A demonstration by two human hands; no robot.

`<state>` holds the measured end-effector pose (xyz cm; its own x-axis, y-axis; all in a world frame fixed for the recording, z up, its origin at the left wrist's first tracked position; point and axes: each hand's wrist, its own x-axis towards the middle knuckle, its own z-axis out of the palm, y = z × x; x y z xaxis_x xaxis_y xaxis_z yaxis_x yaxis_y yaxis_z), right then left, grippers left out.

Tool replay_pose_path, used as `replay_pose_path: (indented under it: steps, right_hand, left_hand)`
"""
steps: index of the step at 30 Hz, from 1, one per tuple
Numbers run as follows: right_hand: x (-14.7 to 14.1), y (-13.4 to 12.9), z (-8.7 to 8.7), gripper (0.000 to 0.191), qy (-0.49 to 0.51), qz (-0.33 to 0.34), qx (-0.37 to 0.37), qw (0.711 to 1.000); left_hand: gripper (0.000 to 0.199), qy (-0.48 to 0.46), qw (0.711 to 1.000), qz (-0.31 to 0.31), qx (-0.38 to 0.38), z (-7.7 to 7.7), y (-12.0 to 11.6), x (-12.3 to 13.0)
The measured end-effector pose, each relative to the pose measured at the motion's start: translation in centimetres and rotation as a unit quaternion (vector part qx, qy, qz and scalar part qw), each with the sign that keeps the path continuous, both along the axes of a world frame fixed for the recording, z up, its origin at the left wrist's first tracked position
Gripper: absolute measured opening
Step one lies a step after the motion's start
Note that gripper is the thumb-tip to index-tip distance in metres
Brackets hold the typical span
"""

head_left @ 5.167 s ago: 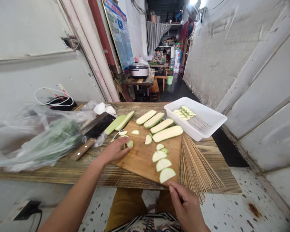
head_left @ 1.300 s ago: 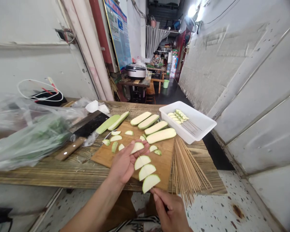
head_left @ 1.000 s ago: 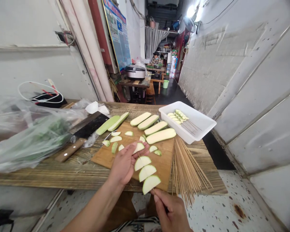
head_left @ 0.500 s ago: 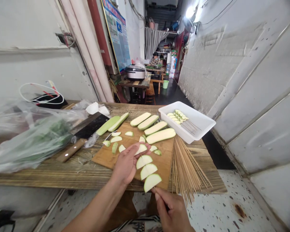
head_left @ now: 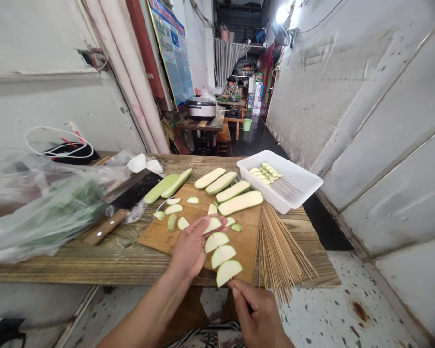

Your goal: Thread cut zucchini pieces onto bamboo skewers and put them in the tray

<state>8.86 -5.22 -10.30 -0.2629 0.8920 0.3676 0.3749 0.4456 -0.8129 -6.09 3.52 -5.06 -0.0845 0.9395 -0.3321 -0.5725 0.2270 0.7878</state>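
Observation:
My right hand [head_left: 255,314] pinches the lower end of a thin bamboo skewer [head_left: 233,282] near the table's front edge. Several half-moon zucchini slices [head_left: 224,256] are threaded along it. My left hand [head_left: 194,246], palm up, is over the wooden cutting board [head_left: 159,239], with its fingers against the top slice [head_left: 213,225]. The skewer's tip is hidden by that slice and hand. More loose slices [head_left: 172,221] lie on the board, and long zucchini strips [head_left: 240,202] lie across its far side.
A cleaver [head_left: 132,195] with a wooden handle lies left of the board, beside a plastic bag of greens [head_left: 47,212]. A fanned bundle of bamboo skewers [head_left: 281,251] lies to the right. Behind it stands a white tray [head_left: 304,186] holding finished skewers. A person [head_left: 231,88] sits far down the corridor.
My left hand has moved from the board's loose slices up to the skewer, and one more slice now sits at the skewer's upper end. My view has shifted slightly.

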Motion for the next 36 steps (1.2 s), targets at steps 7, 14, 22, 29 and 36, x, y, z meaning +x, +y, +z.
replay_pose_path:
  steps: [7, 14, 22, 29, 36]
  right_hand:
    - [0.0, -0.2, 0.0, 0.025, -0.009, 0.004, -0.008, 1.0]
    - [0.0, -0.3, -0.3, 0.026, -0.007, 0.002, -0.014, 1.0]
    - [0.0, -0.4, -0.4, 0.024, -0.008, 0.003, -0.016, 1.0]
    - [-0.1, -0.3, -0.4, 0.024, -0.017, 0.001, -0.023, 1.0]
    - [-0.3, -0.4, -0.5, 0.027, -0.025, -0.011, -0.033, 0.999]
  left_hand:
    - [0.017, -0.013, 1.0, 0.008, -0.02, -0.3, -0.2, 0.1]
    - [0.019, -0.022, 1.0, 0.007, -0.014, -0.6, -0.3, 0.4]
    - [0.019, -0.012, 1.0, -0.009, -0.006, -1.1, -0.3, 0.3]
    - [0.019, -0.017, 1.0, -0.004, -0.008, -1.4, -0.3, 0.4]
    - [0.019, -0.012, 1.0, -0.016, -0.006, -1.7, -0.3, 0.5]
